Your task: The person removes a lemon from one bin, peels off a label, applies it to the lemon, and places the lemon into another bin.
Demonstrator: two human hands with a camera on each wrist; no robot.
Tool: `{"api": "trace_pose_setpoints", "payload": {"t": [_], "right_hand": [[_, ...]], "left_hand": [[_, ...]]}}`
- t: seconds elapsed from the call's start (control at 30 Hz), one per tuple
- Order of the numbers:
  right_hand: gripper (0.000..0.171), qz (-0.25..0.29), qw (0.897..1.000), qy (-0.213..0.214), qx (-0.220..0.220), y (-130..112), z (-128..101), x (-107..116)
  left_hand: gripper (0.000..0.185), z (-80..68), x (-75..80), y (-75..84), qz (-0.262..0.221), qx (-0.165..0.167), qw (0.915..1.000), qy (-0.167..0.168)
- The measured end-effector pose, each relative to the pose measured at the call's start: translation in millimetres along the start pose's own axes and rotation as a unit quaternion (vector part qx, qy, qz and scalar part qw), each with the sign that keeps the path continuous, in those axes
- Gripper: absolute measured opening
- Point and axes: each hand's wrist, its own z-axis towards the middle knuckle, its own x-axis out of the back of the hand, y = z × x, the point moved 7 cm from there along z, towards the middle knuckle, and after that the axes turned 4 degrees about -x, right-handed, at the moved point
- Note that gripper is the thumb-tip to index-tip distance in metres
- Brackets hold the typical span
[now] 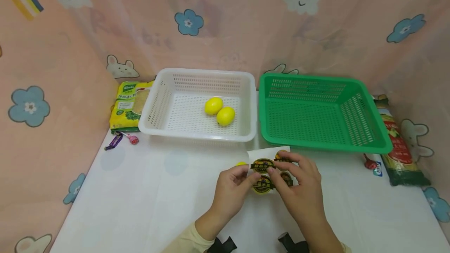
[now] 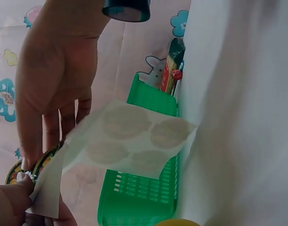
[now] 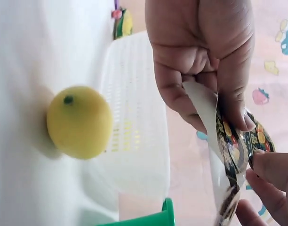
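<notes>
Grip: left hand (image 1: 230, 188) pinches the white paper sheet of round black-and-yellow stickers (image 1: 268, 167) at its left edge; right hand (image 1: 302, 188) pinches a sticker on it. Sheet held above the white counter (image 1: 140, 198), just in front of the green perforated plastic basket (image 1: 323, 112). Loose yellow lemon (image 3: 79, 121) lies on the counter beside the left hand. White perforated plastic basket (image 1: 200, 104), left of the green one, holds two yellow lemons (image 1: 219, 111).

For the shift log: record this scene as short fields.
Left hand: pinches the white backing sheet of round black-and-yellow stickers
Right hand: pinches a sticker on the same sheet
Loose yellow plastic lemon: on the white tablecloth, beside the hands
White slotted plastic basket: holds two lemons
Green slotted plastic basket: nothing visible inside
</notes>
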Motion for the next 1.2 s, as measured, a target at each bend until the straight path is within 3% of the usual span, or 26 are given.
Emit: {"api": "trace_pose_setpoints", "payload": {"t": [0.2,0.33,0.47,0.57,0.63,0.73,0.8,0.87,0.97,1.03,1.13,1.2], "right_hand": [[0.01,0.03,0.997,-0.001,-0.075,8,2,3],[0.006,0.039,0.99,0.023,-0.135,12,4,17],[0.006,0.077,0.98,0.058,-0.174,10,5,37],[0.006,0.109,0.976,0.07,-0.176,5,3,46],[0.006,0.116,0.974,0.067,-0.182,5,2,47],[0.009,0.104,0.973,0.055,-0.198,9,0,44],[0.011,0.094,0.972,0.045,-0.212,15,-1,40],[0.013,0.083,0.969,0.035,-0.229,23,-2,36],[0.017,0.078,0.965,0.021,-0.251,32,-4,31],[0.019,0.075,0.962,0.01,-0.26,35,-5,27],[0.022,0.07,0.96,-0.013,-0.27,38,-5,22],[0.024,0.062,0.959,-0.033,-0.275,41,-4,17]], "left_hand": [[0.017,0.4,-0.4,1.6,0.004,-0.014,0.9999,-0.003],[0.02,1.1,-4.7,-1.2,0.008,-0.014,0.9999,-0.002],[0.025,2.2,-23.5,-7.5,0.002,-0.004,0.9996,-0.029],[0.036,2.2,-41.9,-10.5,0.064,-0.022,0.9954,-0.068],[0.049,0.2,-50.5,-10.2,0.157,-0.058,0.9818,-0.089],[0.063,-5.3,-51.8,-5.8,0.313,-0.138,0.9363,-0.081],[0.061,-7.5,-44.8,-4.8,0.367,-0.167,0.913,-0.058],[0.054,-7.5,-34.5,-5.4,0.379,-0.173,0.9082,-0.036],[0.044,-4.8,-16.9,-7.2,0.364,-0.151,0.919,-0.006],[0.04,-3.3,-5.4,-7.9,0.368,-0.133,0.9202,0.017],[0.046,-0.5,10.3,-11.9,0.4,-0.09,0.9112,0.038],[0.057,1.3,17.9,-19.4,0.428,-0.051,0.9019,0.027]]}}
